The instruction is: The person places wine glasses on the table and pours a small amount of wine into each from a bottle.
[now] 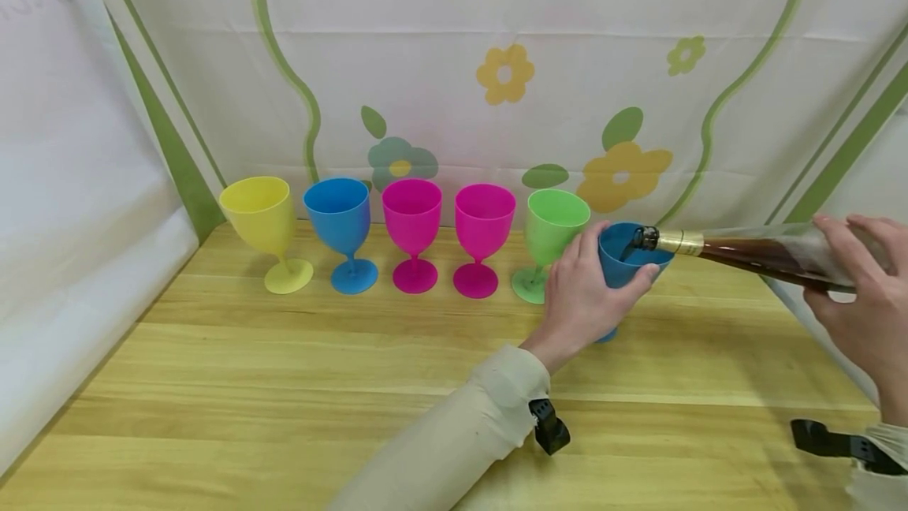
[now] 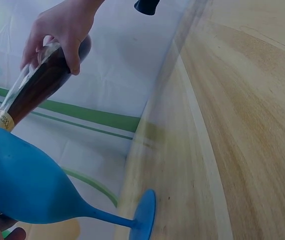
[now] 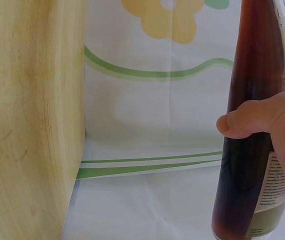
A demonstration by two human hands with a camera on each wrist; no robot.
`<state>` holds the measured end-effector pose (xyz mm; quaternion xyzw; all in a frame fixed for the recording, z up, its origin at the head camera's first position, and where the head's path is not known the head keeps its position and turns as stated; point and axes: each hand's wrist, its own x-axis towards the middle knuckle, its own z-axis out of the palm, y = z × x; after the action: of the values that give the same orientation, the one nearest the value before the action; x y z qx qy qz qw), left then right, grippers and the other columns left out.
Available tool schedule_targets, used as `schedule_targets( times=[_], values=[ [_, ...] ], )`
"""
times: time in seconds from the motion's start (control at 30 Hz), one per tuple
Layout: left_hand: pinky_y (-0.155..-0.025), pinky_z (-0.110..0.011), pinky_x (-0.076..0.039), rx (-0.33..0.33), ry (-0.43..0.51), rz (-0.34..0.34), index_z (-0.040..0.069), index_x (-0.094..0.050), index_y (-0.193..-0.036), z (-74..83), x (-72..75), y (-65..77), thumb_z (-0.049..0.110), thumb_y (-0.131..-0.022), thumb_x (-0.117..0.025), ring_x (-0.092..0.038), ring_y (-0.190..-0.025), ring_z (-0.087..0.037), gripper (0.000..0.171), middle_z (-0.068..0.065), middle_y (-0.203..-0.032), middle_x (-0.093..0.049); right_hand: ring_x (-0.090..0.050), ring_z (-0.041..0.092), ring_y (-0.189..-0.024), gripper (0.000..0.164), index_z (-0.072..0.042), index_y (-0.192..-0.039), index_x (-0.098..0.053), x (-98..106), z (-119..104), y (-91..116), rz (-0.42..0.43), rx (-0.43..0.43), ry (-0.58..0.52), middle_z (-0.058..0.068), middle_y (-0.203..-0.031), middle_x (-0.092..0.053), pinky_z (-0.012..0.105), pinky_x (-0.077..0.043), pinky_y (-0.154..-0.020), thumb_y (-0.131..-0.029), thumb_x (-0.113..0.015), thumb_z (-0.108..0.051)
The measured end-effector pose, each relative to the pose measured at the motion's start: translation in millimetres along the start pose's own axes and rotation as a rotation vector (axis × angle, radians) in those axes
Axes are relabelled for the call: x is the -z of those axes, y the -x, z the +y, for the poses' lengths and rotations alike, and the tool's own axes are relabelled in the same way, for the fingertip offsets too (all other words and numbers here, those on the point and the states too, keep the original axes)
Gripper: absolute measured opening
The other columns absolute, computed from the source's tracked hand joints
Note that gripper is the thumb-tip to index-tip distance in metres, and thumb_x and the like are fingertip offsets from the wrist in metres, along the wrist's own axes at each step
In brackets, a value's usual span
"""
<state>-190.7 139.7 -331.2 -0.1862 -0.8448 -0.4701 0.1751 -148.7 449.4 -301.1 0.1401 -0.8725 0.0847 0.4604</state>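
Note:
My left hand (image 1: 583, 294) grips the bowl of a blue plastic goblet (image 2: 32, 182), thumb on the near side. The goblet's foot (image 2: 145, 215) is at the wooden tabletop. With my right hand (image 1: 867, 302) I hold a clear glass bottle (image 1: 762, 255) of dark reddish-brown liquid by its body, tipped nearly level. Its mouth (image 1: 644, 238) is over the goblet's rim, and dark liquid runs down from it into the bowl. In the right wrist view, the thumb lies across the bottle above a printed label (image 3: 272, 182).
Left of the held goblet, a row stands along the back: green goblet (image 1: 556, 219), two pink goblets (image 1: 485, 223) (image 1: 411, 219), another blue goblet (image 1: 339, 219), yellow goblet (image 1: 258, 219). The green one is right beside my left hand. A flower-printed cloth (image 1: 426, 61) hangs behind the wooden table (image 1: 248, 385).

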Motion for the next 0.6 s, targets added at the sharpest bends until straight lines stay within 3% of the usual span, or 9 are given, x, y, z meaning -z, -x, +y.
schedule_targets(
  times=[0.6],
  values=[
    [-0.085, -0.02, -0.049, -0.001, 0.012, 0.008, 0.023, -0.047, -0.154, -1.5, -0.1, 0.6, 0.062, -0.094, -0.069, -0.069, -0.112, -0.013, 0.075, 0.004, -0.139, -0.068, -0.04, 0.059, -0.143, 0.092, -0.01, -0.152, -0.055, 2.1, -1.9, -1.9, -0.021, 0.017, 0.006, 0.041, -0.149, -0.046, 0.057, -0.028, -0.131, -0.066, -0.069, 0.02]
  ],
)
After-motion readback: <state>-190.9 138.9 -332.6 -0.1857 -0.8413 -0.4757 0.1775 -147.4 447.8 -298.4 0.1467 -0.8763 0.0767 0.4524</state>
